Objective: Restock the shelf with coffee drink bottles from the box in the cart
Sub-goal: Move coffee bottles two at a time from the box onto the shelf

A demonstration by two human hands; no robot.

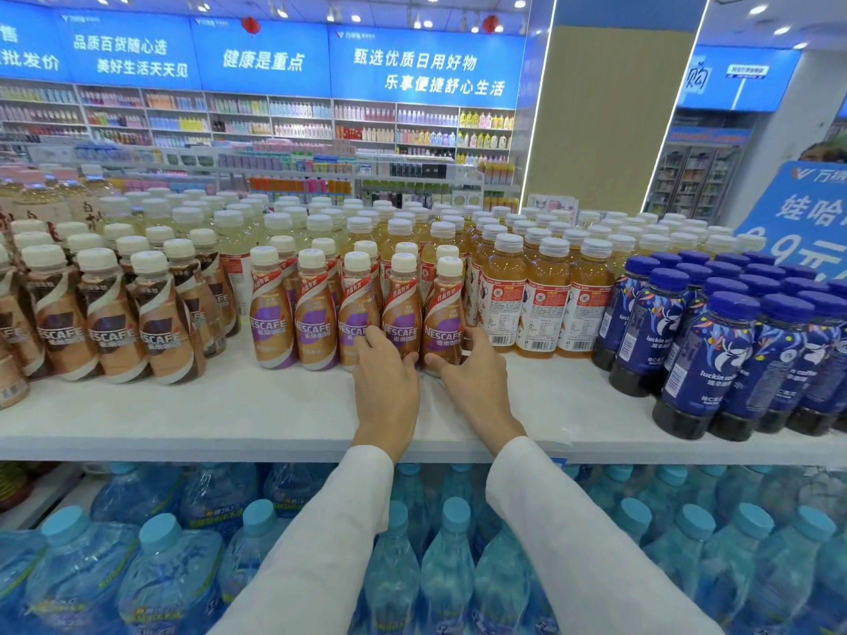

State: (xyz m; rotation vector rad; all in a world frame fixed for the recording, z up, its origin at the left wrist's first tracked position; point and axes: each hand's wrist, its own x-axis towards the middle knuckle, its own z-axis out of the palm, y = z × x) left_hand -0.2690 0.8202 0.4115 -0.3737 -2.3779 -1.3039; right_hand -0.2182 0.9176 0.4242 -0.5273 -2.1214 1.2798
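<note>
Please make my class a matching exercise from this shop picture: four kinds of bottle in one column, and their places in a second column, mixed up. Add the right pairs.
Bottles
1. purple-label Nescafe bottles
2. brown-label Nescafe bottles
3. dark blue luckin bottles
4. water bottles

Places
A. below the white shelf
B. right end of that shelf
C. left part of that shelf
D. middle of that shelf, two of them held by the left hand and right hand

Pairs: 1-D, 2-C, 3-B, 4-A
</note>
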